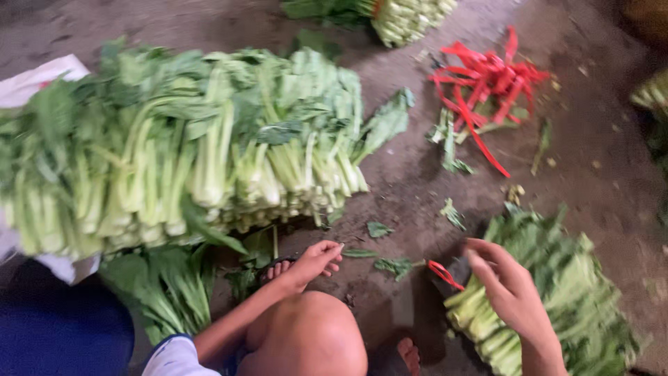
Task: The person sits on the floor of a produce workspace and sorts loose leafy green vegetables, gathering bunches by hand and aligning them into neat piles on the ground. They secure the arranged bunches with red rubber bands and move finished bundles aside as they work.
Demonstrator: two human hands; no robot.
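My right hand (pixel 511 289) grips a greens bundle (pixel 557 306) and red strip (pixel 445 273); left hand (pixel 314 261) loose, empty, near leaf scraps (pixel 379 230) on floor (pixel 410 174).

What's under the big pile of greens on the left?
A white sheet shows at the edges of the big pile of greens; how far it runs underneath is hidden.

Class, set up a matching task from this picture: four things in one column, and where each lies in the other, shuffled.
Things:
1. red ties
2. big stack of leafy greens
3. left hand
4. right hand

Places:
A. on the small bundle of greens, lower right
B. upper right, on the ground
C. left of the picture
D. bottom middle, beside the toes

Pairs: 1-B, 2-C, 3-D, 4-A
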